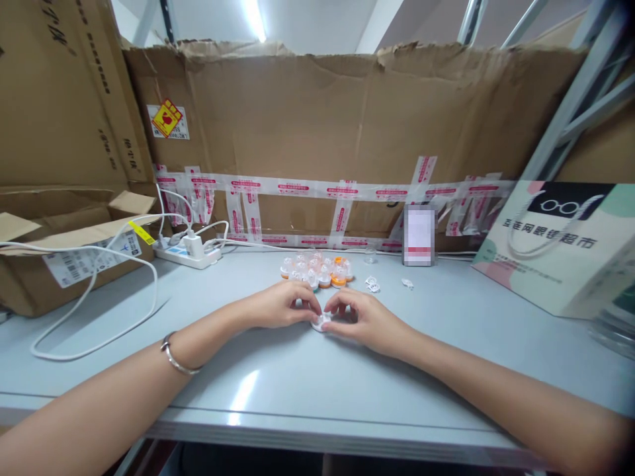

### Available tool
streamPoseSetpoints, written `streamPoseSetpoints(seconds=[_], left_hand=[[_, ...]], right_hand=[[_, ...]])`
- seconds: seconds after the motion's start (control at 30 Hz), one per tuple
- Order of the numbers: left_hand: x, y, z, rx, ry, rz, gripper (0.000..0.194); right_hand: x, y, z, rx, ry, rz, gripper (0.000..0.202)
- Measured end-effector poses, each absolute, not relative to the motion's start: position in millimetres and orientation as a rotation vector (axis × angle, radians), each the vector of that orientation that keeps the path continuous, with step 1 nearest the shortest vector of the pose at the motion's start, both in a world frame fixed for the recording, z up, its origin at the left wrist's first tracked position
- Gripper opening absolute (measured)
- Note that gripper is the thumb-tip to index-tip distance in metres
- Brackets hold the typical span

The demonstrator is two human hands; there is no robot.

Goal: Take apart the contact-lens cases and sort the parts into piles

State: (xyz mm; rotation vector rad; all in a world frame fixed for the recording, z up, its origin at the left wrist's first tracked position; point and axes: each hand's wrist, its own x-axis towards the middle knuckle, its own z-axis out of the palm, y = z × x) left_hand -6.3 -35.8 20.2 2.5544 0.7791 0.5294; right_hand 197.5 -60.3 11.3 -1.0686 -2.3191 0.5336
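Both my hands meet over a small white round piece point(322, 322) on the grey-blue table. My left hand point(290, 304) has its fingertips on the left edge of the piece. From the right, my right hand point(364, 317) grips the same piece between thumb and fingers. Just beyond the hands stands a cluster of several small round containers point(317, 270) with clear tops and white, orange or teal bases. Small white loose parts point(372, 285) lie to the right of the cluster, and another white part point(407, 283) is farther right.
A power strip point(191, 254) with white cables and an open cardboard box point(74, 264) are at the left. A phone-like upright object point(419, 235) leans at the back. A paper bag point(550, 251) stands at the right, near a clear container point(615, 324). Large cardboard point(317, 119) walls the back.
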Motion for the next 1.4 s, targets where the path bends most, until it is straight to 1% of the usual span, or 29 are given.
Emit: streamPoseSetpoints(seconds=[0.2,0.43,0.6,0.77,0.9,1.0,1.13,1.2,1.3,1.4], left_hand=[[-4,-33,18,2.584,0.808,0.528,0.016],[7,-32,21,2.462,1.038,0.425,0.009],[10,-35,30,2.678,0.984,0.325,0.012],[9,-40,34,2.871,0.884,0.231,0.016],[9,-42,31,2.94,0.86,0.247,0.012],[10,-45,29,2.98,0.882,0.259,0.013],[8,-48,27,2.945,0.884,0.303,0.013],[8,-48,26,2.926,0.886,0.321,0.015],[9,-46,21,2.942,0.958,0.339,0.012],[13,-47,16,2.927,1.013,0.388,0.012]], right_hand=[[192,-56,0,-1.074,-2.241,0.64,0.022],[191,-57,-1,-1.117,-2.21,0.68,0.021],[191,-57,-1,-1.142,-2.182,0.73,0.019],[191,-55,9,-1.185,-2.233,0.869,0.017],[189,-47,24,-1.279,-2.347,0.988,0.017],[186,-38,33,-1.312,-2.444,1.047,0.015],[182,-29,38,-1.309,-2.574,1.021,0.013],[180,-28,40,-1.328,-2.645,0.98,0.015],[177,-30,44,-1.36,-2.716,0.898,0.02],[176,-31,44,-1.382,-2.703,0.897,0.02]])
